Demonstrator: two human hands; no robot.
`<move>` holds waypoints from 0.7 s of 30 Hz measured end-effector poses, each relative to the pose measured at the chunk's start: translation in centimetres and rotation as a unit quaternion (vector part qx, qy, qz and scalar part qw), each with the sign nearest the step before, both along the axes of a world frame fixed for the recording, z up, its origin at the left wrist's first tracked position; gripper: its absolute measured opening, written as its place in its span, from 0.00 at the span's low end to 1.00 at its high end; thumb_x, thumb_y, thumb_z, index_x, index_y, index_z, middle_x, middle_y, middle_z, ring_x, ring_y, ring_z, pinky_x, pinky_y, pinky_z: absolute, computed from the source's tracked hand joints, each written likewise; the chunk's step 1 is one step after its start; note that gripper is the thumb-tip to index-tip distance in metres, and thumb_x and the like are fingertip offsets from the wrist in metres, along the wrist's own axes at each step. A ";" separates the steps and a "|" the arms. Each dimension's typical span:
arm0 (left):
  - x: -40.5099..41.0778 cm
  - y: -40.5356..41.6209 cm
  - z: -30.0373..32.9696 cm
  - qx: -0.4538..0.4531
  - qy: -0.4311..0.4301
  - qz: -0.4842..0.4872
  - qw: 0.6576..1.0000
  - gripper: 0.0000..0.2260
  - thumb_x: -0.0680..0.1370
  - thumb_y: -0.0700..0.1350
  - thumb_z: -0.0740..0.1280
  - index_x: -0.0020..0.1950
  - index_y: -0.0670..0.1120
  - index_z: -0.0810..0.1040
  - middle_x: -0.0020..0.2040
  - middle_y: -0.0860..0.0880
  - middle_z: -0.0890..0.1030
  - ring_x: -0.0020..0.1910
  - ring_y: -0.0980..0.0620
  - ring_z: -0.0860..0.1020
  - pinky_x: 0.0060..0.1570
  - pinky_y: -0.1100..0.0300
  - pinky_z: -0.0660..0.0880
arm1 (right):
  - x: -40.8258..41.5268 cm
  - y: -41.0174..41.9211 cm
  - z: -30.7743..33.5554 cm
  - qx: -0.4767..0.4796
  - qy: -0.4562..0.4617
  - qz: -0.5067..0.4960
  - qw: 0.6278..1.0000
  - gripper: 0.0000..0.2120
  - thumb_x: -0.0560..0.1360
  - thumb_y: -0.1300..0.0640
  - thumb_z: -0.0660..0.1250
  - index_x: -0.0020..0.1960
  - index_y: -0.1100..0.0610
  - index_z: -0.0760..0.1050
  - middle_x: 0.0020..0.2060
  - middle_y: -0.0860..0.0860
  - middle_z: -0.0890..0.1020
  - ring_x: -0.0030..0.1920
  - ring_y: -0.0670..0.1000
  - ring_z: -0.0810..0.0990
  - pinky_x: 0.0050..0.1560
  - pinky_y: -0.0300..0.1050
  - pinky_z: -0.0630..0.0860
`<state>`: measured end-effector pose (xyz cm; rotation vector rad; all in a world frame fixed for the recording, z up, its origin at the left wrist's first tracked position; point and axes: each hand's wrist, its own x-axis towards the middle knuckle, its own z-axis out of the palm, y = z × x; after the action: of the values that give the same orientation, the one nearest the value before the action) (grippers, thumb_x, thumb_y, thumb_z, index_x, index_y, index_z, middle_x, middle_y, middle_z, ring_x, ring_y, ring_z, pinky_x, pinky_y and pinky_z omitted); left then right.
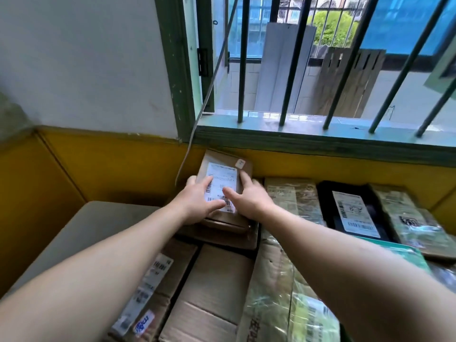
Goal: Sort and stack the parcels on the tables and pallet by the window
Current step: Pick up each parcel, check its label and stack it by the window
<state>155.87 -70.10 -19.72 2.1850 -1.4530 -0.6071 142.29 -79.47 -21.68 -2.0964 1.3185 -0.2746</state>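
Yellow paint covered the lower wall (118, 166) beneath white plaster, and a green-framed window (182, 70) with dark upright bars (243, 58) looked out at the far right, a grey cable (209, 95) trailing down from its frame. Against that wall, at the far middle of the scene, a small brown cardboard parcel (222, 164) sat on top of a wider flat brown parcel (219, 236), its white shipping label (222, 178) with barcodes facing up and a small white tag (239, 163) near its far right corner. Both hands lay on it. The left hand (197, 201) was spread, its straight fingers pressed flat across the label and one finger wrapped over the parcel's left edge. The right hand (249, 198) was likewise spread, its index finger stretched along the parcel's right edge and its thumb lying on the label. Nearer, plain brown cartons (217, 280) with taped seams and a labelled box (153, 280) lay side by side, next to a long parcel (278, 280) wrapped in glossy, crinkled clear film. To the right lay another film-wrapped printed parcel (293, 196), a black plastic mailer (355, 208) with a white label, and a further printed package (404, 215). On the left a bare grey desk (93, 225) with a rounded corner stood beside the stack.
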 end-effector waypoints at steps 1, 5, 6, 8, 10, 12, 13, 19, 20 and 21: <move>-0.2 0.3 0.8 -0.004 0.000 -0.001 1.000 0.38 0.74 0.55 0.71 0.78 0.49 0.56 0.72 0.46 0.59 0.67 0.49 0.69 0.67 0.56 0.66 | -0.1 0.5 0.6 -0.004 -0.032 -0.004 0.999 0.38 0.76 0.37 0.63 0.80 0.45 0.51 0.72 0.55 0.66 0.71 0.57 0.67 0.70 0.53 0.66; -1.4 2.2 4.3 -0.044 0.018 -0.018 0.999 0.38 0.74 0.51 0.72 0.78 0.51 0.55 0.71 0.47 0.57 0.67 0.48 0.68 0.66 0.54 0.68 | -1.3 2.5 4.6 -0.030 -0.135 -0.012 0.990 0.33 0.78 0.45 0.66 0.78 0.45 0.54 0.72 0.53 0.64 0.66 0.52 0.72 0.58 0.41 0.70; -1.9 2.8 5.2 -0.058 0.027 -0.024 0.998 0.37 0.74 0.50 0.72 0.78 0.51 0.55 0.71 0.47 0.57 0.68 0.48 0.68 0.67 0.53 0.69 | -1.8 3.1 5.8 -0.036 -0.146 -0.016 0.988 0.33 0.79 0.46 0.66 0.79 0.46 0.54 0.73 0.53 0.63 0.65 0.51 0.73 0.54 0.38 0.68; -2.9 4.1 7.0 -0.078 0.044 -0.037 0.995 0.37 0.74 0.49 0.72 0.78 0.52 0.55 0.71 0.47 0.56 0.68 0.47 0.68 0.68 0.52 0.69 | -3.0 4.4 8.1 -0.054 -0.156 -0.026 0.986 0.34 0.79 0.48 0.66 0.79 0.47 0.53 0.73 0.53 0.61 0.63 0.50 0.74 0.52 0.36 0.70; -4.1 5.6 8.5 -0.086 0.044 -0.058 0.994 0.37 0.75 0.50 0.71 0.78 0.53 0.54 0.73 0.49 0.54 0.70 0.48 0.66 0.69 0.51 0.68 | -4.3 6.2 10.2 -0.078 -0.147 -0.037 0.985 0.35 0.78 0.46 0.66 0.79 0.46 0.52 0.73 0.54 0.60 0.63 0.52 0.75 0.57 0.40 0.74; -5.3 7.3 9.8 -0.091 0.032 -0.081 0.992 0.37 0.75 0.53 0.71 0.78 0.55 0.54 0.76 0.50 0.50 0.71 0.46 0.64 0.69 0.49 0.68 | -5.8 8.1 11.7 -0.082 -0.134 -0.048 0.986 0.36 0.78 0.44 0.66 0.80 0.45 0.51 0.73 0.55 0.59 0.62 0.54 0.76 0.62 0.48 0.77; -6.0 8.2 10.3 -0.092 0.019 -0.094 0.991 0.36 0.75 0.54 0.70 0.78 0.56 0.53 0.77 0.49 0.48 0.72 0.46 0.63 0.69 0.48 0.67 | -6.7 9.2 12.3 -0.085 -0.127 -0.055 0.987 0.36 0.78 0.43 0.65 0.80 0.43 0.51 0.73 0.56 0.59 0.62 0.55 0.76 0.63 0.50 0.77; -11.7 13.0 12.6 -0.075 -0.003 -0.157 0.985 0.36 0.76 0.55 0.68 0.78 0.56 0.52 0.78 0.48 0.38 0.74 0.44 0.61 0.71 0.49 0.64 | -13.1 16.1 14.9 -0.099 -0.062 -0.115 0.986 0.35 0.79 0.40 0.61 0.80 0.43 0.47 0.72 0.57 0.60 0.65 0.57 0.73 0.66 0.52 0.73; -13.0 13.6 12.9 -0.073 -0.008 -0.170 0.983 0.36 0.76 0.55 0.68 0.78 0.57 0.51 0.78 0.48 0.38 0.74 0.44 0.60 0.72 0.48 0.64 | -14.6 17.3 15.4 -0.101 -0.056 -0.128 0.985 0.35 0.79 0.40 0.61 0.80 0.44 0.47 0.72 0.57 0.60 0.65 0.57 0.73 0.66 0.52 0.73; -14.5 14.1 13.3 -0.072 -0.012 -0.183 0.980 0.37 0.75 0.56 0.68 0.78 0.57 0.51 0.78 0.49 0.38 0.75 0.44 0.59 0.72 0.48 0.63 | -16.2 18.3 16.0 -0.104 -0.052 -0.141 0.983 0.35 0.80 0.40 0.60 0.80 0.44 0.47 0.71 0.57 0.60 0.65 0.58 0.73 0.66 0.52 0.73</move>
<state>141.41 -56.02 -6.39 1.8333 -1.8695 -0.5740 126.11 -61.12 -5.70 -2.0246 1.5798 -0.6596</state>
